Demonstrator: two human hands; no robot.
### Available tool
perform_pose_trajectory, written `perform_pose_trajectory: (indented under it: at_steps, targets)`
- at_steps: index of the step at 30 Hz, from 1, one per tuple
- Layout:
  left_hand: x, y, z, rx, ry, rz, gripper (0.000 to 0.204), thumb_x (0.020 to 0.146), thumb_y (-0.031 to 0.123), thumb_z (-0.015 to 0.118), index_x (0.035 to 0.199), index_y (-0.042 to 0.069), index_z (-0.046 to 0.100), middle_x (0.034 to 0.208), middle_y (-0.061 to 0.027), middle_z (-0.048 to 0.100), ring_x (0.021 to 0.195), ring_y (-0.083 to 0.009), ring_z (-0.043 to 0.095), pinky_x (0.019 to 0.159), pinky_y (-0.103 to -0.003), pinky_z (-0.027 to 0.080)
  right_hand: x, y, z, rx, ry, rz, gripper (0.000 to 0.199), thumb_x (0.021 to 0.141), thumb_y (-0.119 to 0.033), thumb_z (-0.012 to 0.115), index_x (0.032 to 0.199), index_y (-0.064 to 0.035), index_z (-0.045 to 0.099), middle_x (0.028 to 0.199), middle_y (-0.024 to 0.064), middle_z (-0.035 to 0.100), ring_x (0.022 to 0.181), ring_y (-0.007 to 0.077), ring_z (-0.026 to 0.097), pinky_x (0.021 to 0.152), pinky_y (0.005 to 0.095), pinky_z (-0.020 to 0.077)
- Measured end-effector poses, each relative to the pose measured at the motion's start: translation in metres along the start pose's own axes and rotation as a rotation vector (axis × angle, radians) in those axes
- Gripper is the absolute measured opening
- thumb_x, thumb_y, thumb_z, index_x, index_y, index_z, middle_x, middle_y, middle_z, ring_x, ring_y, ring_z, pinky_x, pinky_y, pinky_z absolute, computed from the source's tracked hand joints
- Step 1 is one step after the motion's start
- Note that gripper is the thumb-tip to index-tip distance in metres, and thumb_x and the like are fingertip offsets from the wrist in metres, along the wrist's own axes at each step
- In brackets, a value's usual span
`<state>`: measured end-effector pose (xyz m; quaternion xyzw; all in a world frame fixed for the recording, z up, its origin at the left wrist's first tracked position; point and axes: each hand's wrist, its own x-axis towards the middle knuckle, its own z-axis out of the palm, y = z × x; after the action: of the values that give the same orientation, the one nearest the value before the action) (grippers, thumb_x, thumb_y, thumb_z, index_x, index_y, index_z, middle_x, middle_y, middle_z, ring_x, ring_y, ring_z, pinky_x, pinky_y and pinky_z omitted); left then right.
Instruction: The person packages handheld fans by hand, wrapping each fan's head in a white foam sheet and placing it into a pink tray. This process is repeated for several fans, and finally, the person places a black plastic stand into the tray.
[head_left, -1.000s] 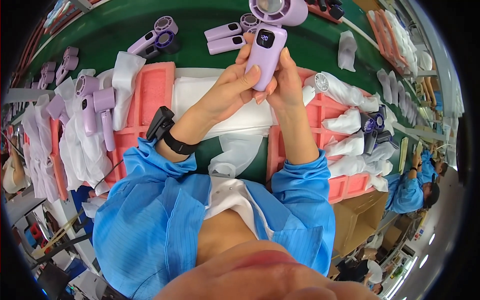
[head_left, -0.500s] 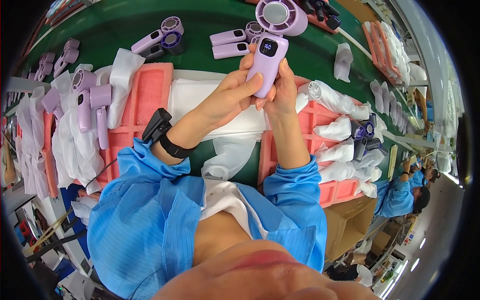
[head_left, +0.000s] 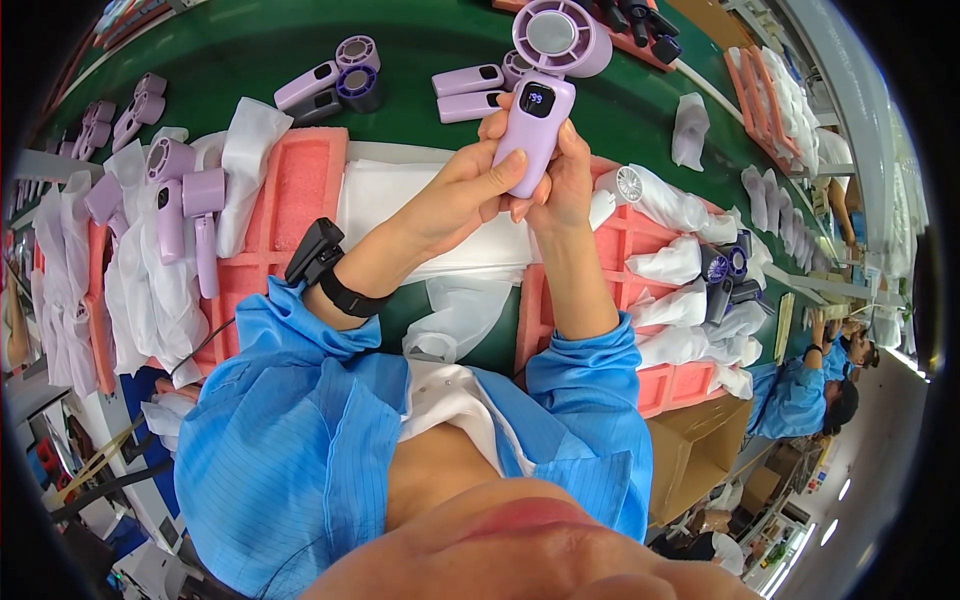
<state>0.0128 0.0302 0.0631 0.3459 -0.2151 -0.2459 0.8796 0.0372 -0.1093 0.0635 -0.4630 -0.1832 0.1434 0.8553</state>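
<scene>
A purple handheld fan [head_left: 532, 140] is held upright between both my hands, its round fan head pointing away and a small dark display lit on its handle. My left hand [head_left: 468, 190] wraps the handle from the left, thumb lying across the front near its lower end. From the other side my right hand [head_left: 566, 185] closes round the handle's right edge and bottom. Just beyond my left hand lie purple handheld fans [head_left: 468, 80] on the green conveyor belt [head_left: 410, 45]. Below my wrists is a stack of white sheets or bags [head_left: 385, 205].
A pink foam tray [head_left: 300, 190] at left carries bagged and bare purple fans [head_left: 168, 215]. Another pink tray [head_left: 610, 240] at right has white-wrapped fans [head_left: 665, 260] and dark ones. An open cardboard box [head_left: 690, 450] stands at lower right. Co-workers in blue [head_left: 795, 400] are at far right.
The display's lit reading has changed. Loose fans on the belt have shifted slightly right and nearer. My hands keep their grip on the fan, almost still.
</scene>
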Motion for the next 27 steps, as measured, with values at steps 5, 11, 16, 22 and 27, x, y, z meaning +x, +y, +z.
perform_pose_trajectory:
  at_steps: [5,11,16,22,27]
  targets:
    - [-0.002,0.008,-0.002,0.026,0.037,-0.044,0.040,0.097,0.043,0.049,0.102,0.004,0.057,0.087,-0.0055,0.059,0.067,-0.0085,0.047,0.062,-0.024,0.040,0.001,-0.013,-0.013,-0.235,0.084,-0.108,0.070,0.089,-0.047,0.052,0.133,0.0059,0.041,0.123,0.0188,0.055,0.106,0.0268,0.057,0.091,0.0361,0.0483]
    - [-0.005,0.036,-0.022,0.296,-0.087,-0.174,0.042,0.096,0.040,0.050,0.108,0.001,0.056,0.085,-0.0078,0.061,0.061,-0.0087,0.049,0.055,-0.022,0.039,0.006,-0.100,-0.015,-0.771,0.017,-0.397,0.070,0.077,-0.013,0.074,0.136,0.0013,0.040,0.126,0.0151,0.053,0.113,0.0239,0.055,0.100,0.0378,0.0406]
    - [0.004,0.024,-0.019,0.332,0.122,0.005,0.041,0.089,0.044,0.059,0.097,0.004,0.060,0.084,-0.0070,0.064,0.061,-0.0119,0.053,0.054,-0.025,0.043,0.011,-0.160,-0.003,-1.265,-0.032,-0.296,0.056,0.058,-0.011,0.080,0.107,-0.0021,0.056,0.095,0.0023,0.058,0.084,0.0118,0.055,0.077,0.0248,0.0443]
    - [0.004,-0.058,-0.020,1.564,0.287,0.192,0.030,0.081,0.033,0.070,0.094,0.007,0.063,0.082,-0.0077,0.060,0.068,-0.0208,0.058,0.060,-0.031,0.047,0.010,-0.155,-0.004,-1.283,0.345,-0.447,0.050,0.057,-0.013,0.080,0.099,-0.0035,0.055,0.089,0.0013,0.057,0.083,0.0101,0.054,0.076,0.0240,0.0438]
    - [0.001,-0.072,-0.022,1.742,0.216,0.044,0.022,0.078,0.026,0.073,0.087,0.007,0.066,0.081,-0.0077,0.060,0.067,-0.0223,0.057,0.060,-0.033,0.046,-0.008,-0.139,-0.017,-1.309,0.401,-0.363,0.048,0.057,-0.012,0.080,0.096,-0.0044,0.054,0.087,0.0011,0.057,0.080,0.0094,0.053,0.073,0.0236,0.0441]
